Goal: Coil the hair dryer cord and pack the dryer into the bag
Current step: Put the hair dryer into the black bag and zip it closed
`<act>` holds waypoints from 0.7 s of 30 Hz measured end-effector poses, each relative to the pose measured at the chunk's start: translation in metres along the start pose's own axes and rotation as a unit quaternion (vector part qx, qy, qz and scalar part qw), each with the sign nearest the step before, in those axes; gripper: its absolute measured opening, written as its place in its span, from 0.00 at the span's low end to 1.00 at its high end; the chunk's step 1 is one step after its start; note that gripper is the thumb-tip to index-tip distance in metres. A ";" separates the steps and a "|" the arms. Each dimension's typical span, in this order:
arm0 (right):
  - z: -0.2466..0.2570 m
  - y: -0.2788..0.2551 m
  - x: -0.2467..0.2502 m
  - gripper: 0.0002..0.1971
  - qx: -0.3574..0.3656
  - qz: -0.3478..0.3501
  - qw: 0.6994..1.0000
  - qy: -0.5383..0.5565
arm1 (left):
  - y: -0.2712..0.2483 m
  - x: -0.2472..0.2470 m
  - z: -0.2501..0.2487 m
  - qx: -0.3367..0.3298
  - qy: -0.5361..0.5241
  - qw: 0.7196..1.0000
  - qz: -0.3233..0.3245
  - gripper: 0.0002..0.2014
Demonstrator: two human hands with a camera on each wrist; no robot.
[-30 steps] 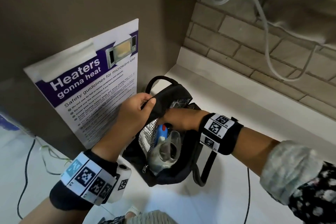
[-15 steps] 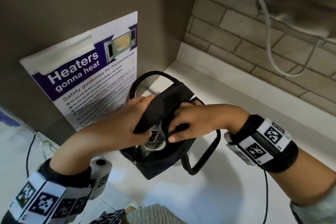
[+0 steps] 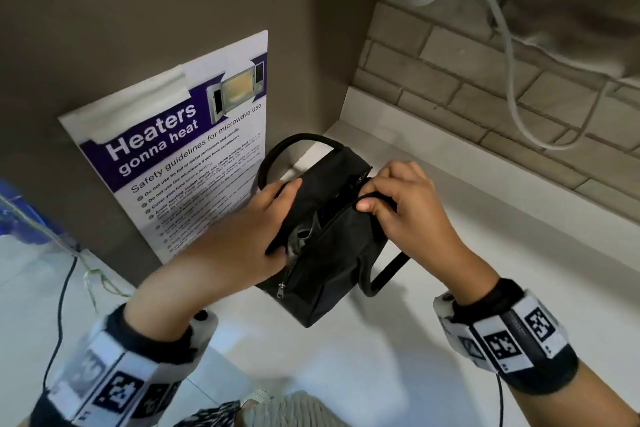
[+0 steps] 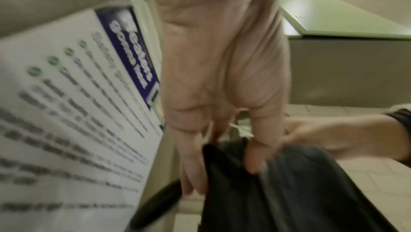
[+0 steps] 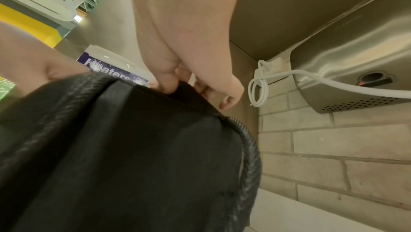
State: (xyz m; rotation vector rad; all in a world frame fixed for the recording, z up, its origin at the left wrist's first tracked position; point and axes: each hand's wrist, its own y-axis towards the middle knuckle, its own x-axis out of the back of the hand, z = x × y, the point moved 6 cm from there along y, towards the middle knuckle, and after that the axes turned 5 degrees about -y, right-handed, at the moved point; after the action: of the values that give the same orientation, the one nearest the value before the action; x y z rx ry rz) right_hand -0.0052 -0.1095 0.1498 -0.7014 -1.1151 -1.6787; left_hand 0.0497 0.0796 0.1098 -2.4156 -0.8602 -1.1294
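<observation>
Bag (image 3: 332, 253), a small black fabric one with looped carry handles, stands on the white desk (image 3: 450, 322) in the head view, close to the corner where a brown wall meets pale brick. Its top zipper gapes partway, and a grey glimpse of the hair dryer (image 3: 300, 242) shows in the opening. The left hand (image 3: 252, 239) has its grip around the bag's left top edge, fingers over the fabric and thumb at the opening. The right hand (image 3: 401, 208) has its grip pinched on the right rim of the opening near a handle. A purple and white microwave safety poster (image 3: 180, 163) leans on the wall just beside the bag.

From the left wrist, blurred, the left hand (image 4: 222, 81) curls its fingers (image 4: 191, 165) over the dark bag (image 4: 289, 192), with the poster (image 4: 77, 104) to one side.

From the right wrist, the right hand (image 5: 189, 51) pinches the bag (image 5: 133, 156) at its top seam beside the zipper teeth. A steel wall-mounted unit (image 5: 355, 63) and a looped white cable (image 5: 262, 84) hang over the brick.
</observation>
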 end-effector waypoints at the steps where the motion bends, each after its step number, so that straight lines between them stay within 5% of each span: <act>1: -0.001 -0.002 0.001 0.07 -0.004 -0.012 1.000 0.004 | 0.004 -0.001 -0.004 -0.008 -0.001 0.999 -0.047 0.42; 6: -0.004 -0.005 0.002 0.03 -0.010 -0.035 0.999 0.004 | 0.018 -0.021 -0.015 -0.046 -0.016 0.997 -0.065 0.41; 10: -0.008 -0.007 0.003 0.04 -0.021 -0.052 0.998 0.011 | 0.030 -0.008 -0.014 -0.050 -0.025 0.975 -0.213 0.29; 13: -0.014 -0.010 0.002 0.03 -0.066 -0.066 0.996 0.004 | 0.027 -0.009 -0.018 -0.064 -0.070 0.960 -0.264 0.28; 17: -0.013 -0.015 0.000 0.03 -0.084 -0.075 0.994 0.000 | 0.021 -0.020 0.006 0.019 -0.141 0.954 -0.264 0.27; 19: -0.011 -0.015 0.001 0.03 -0.082 -0.087 0.993 0.012 | 0.016 -0.021 0.029 0.089 -0.159 0.948 -0.262 0.35; 21: -0.008 -0.015 0.001 0.03 -0.082 -0.099 0.992 0.021 | 0.013 -0.032 0.049 0.185 -0.147 0.953 -0.188 0.37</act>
State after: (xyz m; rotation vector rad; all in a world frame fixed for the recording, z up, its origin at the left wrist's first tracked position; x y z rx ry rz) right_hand -0.0191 -0.1159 0.1420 -0.6718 -1.0531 -1.9619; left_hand 0.0702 0.0834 0.0537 -2.1832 -1.5275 -0.6422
